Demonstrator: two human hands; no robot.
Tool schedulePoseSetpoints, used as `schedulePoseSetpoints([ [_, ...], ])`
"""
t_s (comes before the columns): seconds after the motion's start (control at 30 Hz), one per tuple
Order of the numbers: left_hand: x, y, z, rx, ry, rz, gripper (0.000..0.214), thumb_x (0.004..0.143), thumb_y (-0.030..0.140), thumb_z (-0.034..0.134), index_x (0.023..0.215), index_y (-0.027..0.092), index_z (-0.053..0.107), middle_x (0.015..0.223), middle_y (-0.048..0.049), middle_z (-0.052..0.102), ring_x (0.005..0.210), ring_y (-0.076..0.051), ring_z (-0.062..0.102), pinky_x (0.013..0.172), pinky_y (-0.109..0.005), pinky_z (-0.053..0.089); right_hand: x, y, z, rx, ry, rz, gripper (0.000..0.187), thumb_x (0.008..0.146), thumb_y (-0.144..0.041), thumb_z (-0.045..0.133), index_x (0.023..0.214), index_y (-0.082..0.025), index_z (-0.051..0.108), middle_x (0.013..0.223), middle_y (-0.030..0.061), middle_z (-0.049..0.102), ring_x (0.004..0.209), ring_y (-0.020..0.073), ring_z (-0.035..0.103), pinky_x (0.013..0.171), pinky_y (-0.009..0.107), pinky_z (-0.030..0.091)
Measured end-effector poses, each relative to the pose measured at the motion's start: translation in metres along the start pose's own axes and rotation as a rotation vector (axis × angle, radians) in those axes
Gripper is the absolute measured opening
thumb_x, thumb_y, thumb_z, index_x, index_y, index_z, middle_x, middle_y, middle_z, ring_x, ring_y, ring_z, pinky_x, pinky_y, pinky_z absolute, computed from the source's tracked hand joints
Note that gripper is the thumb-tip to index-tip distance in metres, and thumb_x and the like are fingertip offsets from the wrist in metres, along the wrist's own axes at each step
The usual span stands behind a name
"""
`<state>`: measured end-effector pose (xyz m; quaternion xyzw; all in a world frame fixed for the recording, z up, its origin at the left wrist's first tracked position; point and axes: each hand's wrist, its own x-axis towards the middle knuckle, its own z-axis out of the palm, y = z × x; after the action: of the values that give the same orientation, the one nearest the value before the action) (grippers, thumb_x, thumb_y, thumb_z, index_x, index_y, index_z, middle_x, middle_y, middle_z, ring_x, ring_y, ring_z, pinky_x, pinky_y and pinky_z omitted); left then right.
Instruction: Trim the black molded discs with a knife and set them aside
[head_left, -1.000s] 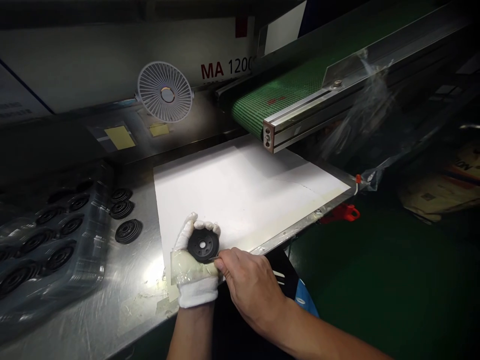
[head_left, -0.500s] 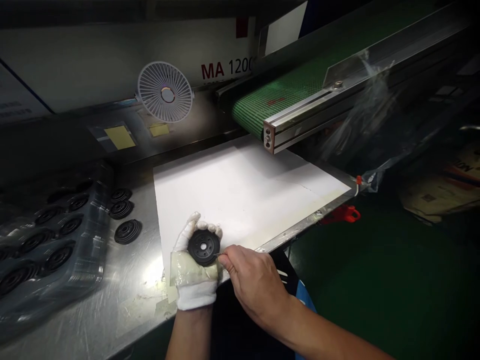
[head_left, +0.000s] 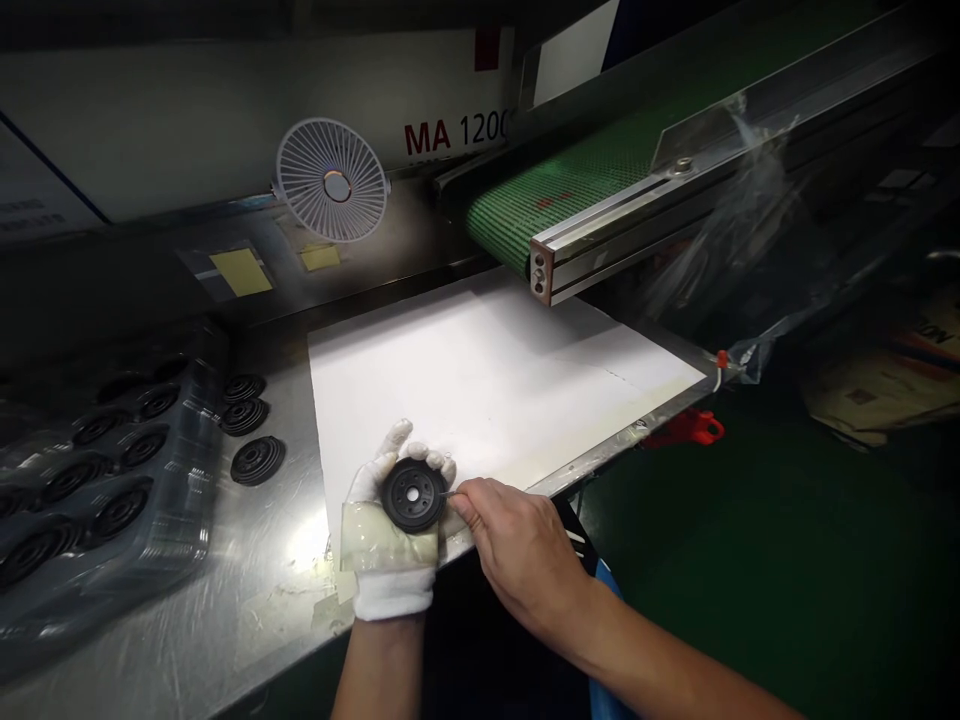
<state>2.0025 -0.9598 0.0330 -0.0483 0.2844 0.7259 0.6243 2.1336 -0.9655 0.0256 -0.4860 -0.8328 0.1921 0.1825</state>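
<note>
A round black plastic wheel [head_left: 413,494] with a centre hole and smaller holes round it rests in my left hand [head_left: 382,490]. That hand wears a white glove with clear tape round the palm, and its fingers curl over the wheel's far edge. Bare and pinched, my right hand [head_left: 517,540] holds a thin tool [head_left: 448,494], its tip at the wheel's right rim. Most of the tool is hidden by the fingers, so its kind does not show. Beneath the hands lies a white sheet [head_left: 465,370] on the metal table.
Several black wheels [head_left: 257,460] lie on the metal table [head_left: 277,540] to the left, beside a clear plastic tray [head_left: 196,500] holding more. A white fan [head_left: 334,182] stands at the back. A green conveyor belt [head_left: 570,190] overhangs the sheet. Red-handled object [head_left: 694,428] sits by the right edge.
My right hand and the thin tool have moved slightly up along the wheel's right rim. The wheel and my left fingers have shifted a little to the right.
</note>
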Motion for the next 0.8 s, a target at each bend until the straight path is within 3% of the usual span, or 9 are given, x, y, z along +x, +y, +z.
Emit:
schedulePoseSetpoints([
  [0.13,0.005,-0.003,0.007,-0.028,0.100,0.101,0.014,0.077,0.014,0.059,0.089,0.015,0.064,0.066,0.0001,0.057,0.064,-0.013,0.057,0.063,-0.029,0.052,-0.003,-0.005,0.002,-0.012,-0.011,-0.018,0.023,0.098,-0.030,0.036,0.084,-0.022,0.053,0.076,-0.0003,0.062,0.068,0.0166,0.057,0.060,0.028,0.031],
  [0.33,0.002,-0.009,0.007,-0.101,0.138,0.195,0.015,0.081,0.011,0.055,0.091,0.017,0.064,0.067,0.0011,0.059,0.066,-0.011,0.058,0.079,-0.033,0.053,-0.004,-0.012,0.008,-0.019,-0.053,-0.043,0.022,0.097,-0.030,0.038,0.084,-0.022,0.053,0.077,0.0002,0.062,0.070,0.0172,0.058,0.060,0.029,0.030],
  [0.43,0.001,-0.009,-0.002,-0.056,0.068,0.118,0.030,0.080,0.012,0.054,0.107,0.020,0.063,0.088,-0.0039,0.066,0.088,-0.019,0.063,0.088,-0.045,0.050,-0.003,-0.008,0.007,0.012,-0.044,-0.041,0.024,0.098,-0.031,0.036,0.083,-0.021,0.053,0.076,0.0001,0.062,0.069,0.0167,0.058,0.060,0.028,0.031],
  [0.5,0.001,-0.007,-0.008,-0.036,-0.003,0.020,0.039,0.080,0.014,0.053,0.118,0.022,0.059,0.109,-0.0089,0.065,0.103,-0.028,0.059,0.090,-0.054,0.046,-0.002,-0.005,0.005,0.044,-0.034,-0.031,0.025,0.098,-0.031,0.036,0.081,-0.021,0.052,0.076,0.0001,0.062,0.068,0.0162,0.057,0.060,0.028,0.032],
  [0.57,0.003,-0.004,-0.012,-0.065,-0.038,-0.060,0.042,0.080,0.015,0.052,0.121,0.020,0.057,0.116,-0.0118,0.062,0.109,-0.031,0.056,0.091,-0.057,0.044,-0.001,-0.003,0.002,0.091,-0.030,-0.018,0.025,0.098,-0.030,0.036,0.081,-0.021,0.052,0.077,0.0004,0.062,0.068,0.0157,0.056,0.060,0.027,0.033],
  [0.67,0.004,0.000,-0.012,-0.139,-0.001,-0.095,0.035,0.081,0.016,0.050,0.114,0.016,0.062,0.103,-0.0106,0.067,0.099,-0.026,0.061,0.091,-0.051,0.046,-0.001,-0.002,-0.005,0.172,-0.014,-0.005,0.028,0.099,-0.032,0.033,0.084,-0.021,0.054,0.079,0.0012,0.062,0.070,0.0152,0.056,0.062,0.026,0.035],
  [0.8,0.003,0.004,-0.002,-0.165,0.051,-0.024,0.025,0.084,0.017,0.048,0.101,0.015,0.067,0.088,-0.0075,0.070,0.087,-0.022,0.065,0.086,-0.044,0.050,-0.007,0.005,-0.018,0.226,0.026,-0.035,0.028,0.098,-0.035,0.035,0.083,-0.021,0.055,0.077,-0.0005,0.061,0.068,0.0140,0.055,0.062,0.026,0.035],
])
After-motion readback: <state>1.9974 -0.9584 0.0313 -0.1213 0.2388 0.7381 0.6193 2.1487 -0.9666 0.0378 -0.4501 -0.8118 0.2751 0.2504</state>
